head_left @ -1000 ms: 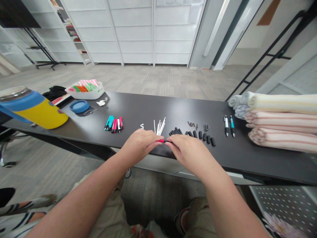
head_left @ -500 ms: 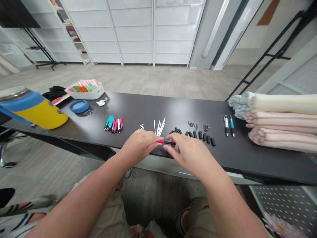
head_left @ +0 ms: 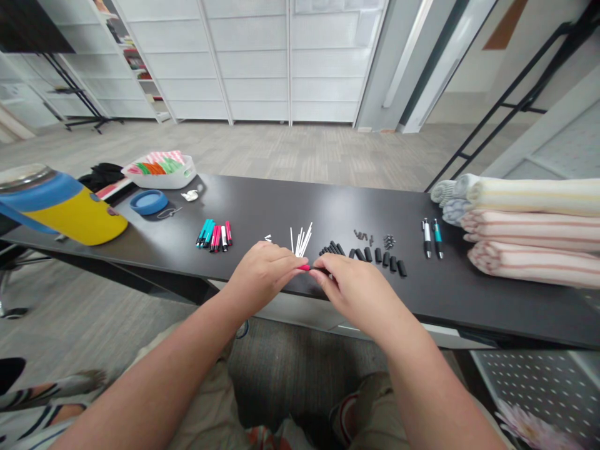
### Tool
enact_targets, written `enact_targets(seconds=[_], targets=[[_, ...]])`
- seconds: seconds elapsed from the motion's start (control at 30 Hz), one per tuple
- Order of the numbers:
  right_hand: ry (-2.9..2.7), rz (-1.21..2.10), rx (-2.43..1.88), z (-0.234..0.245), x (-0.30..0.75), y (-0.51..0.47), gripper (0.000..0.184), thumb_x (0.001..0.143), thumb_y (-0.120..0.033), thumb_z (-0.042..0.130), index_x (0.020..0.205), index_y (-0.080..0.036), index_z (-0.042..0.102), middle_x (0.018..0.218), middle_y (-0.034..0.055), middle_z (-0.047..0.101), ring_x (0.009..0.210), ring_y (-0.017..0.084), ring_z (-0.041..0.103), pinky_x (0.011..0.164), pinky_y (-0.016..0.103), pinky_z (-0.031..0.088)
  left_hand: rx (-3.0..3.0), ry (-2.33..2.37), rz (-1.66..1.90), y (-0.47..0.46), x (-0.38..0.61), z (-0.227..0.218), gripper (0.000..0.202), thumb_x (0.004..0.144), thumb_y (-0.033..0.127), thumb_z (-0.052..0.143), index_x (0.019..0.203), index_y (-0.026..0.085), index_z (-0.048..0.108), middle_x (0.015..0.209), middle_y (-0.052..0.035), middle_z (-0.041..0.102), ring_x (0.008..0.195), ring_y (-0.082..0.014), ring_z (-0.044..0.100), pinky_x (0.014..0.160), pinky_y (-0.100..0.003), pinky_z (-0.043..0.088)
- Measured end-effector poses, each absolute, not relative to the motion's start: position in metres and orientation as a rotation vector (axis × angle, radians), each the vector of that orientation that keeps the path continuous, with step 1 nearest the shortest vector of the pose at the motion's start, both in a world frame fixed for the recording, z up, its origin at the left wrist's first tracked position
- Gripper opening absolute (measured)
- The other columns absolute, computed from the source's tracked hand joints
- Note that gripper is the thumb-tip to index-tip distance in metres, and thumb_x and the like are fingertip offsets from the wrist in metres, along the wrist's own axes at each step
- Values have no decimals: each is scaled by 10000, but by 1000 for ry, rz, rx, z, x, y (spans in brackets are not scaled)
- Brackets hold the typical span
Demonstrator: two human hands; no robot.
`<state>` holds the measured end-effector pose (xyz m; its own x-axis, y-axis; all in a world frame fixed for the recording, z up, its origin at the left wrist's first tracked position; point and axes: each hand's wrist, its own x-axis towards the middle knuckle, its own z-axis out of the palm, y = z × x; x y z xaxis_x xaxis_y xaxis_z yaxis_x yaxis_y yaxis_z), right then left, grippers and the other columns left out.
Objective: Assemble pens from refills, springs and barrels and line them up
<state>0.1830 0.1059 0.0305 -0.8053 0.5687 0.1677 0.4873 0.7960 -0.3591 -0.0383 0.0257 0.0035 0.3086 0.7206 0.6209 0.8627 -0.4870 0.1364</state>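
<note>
- One head-worn view, looking forward and down past khaki trouser legs (head_left: 201, 403).
- It faces across the long dark-grey tabletop (head_left: 267, 203) from its near side, from above.
- The bare left hand (head_left: 262, 270) and bare right hand (head_left: 359, 287) sit near, around mid-frame.
- White panelled cabinets (head_left: 255, 69) stand well beyond, along the top.

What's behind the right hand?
Slim black rods and a row of short black sleeves show beyond the right hand. Anything directly behind its fingers is covered, as is part of the pink-and-black piece it pinches.
</note>
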Motion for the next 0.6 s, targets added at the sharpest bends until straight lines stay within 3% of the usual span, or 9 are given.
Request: enact_targets(seconds=[0.3,0.43,0.5,0.6], targets=[[-2669,641,-674,33,186,103,395,1120,-350,457,784,-214,615,733,-2,673,661,151,595,653,297,354,-2330,-1341,-871,15,-39,6,212,1017,175,660,1219,218,708,1055,-42,823,943,-193,720,897,-383,485],[-2606,670,-818,49,201,111,293,1074,-428,545,924,-247,720,823,6,753,722,180,672,665,298,416,-2275,-1483,-908,17,-33,6,160,1038,249,653,1177,224,728,1028,-40,822,927,-190,726,897,-374,489],[-2491,507,-972,54,218,125,270,1066,-430,538,1102,-262,746,962,42,797,801,214,718,710,321,456,-2216,-1599,-948,19,-29,6,165,1053,307,639,1141,210,740,980,-46,816,891,-192,727,861,-359,496],[-2337,60,-1420,50,252,151,310,1061,-386,489,1127,-230,748,942,112,805,787,282,732,674,371,436,-2134,-1760,-968,20,-26,7,221,1070,351,601,1128,200,751,979,-60,811,893,-200,726,841,-343,510]])
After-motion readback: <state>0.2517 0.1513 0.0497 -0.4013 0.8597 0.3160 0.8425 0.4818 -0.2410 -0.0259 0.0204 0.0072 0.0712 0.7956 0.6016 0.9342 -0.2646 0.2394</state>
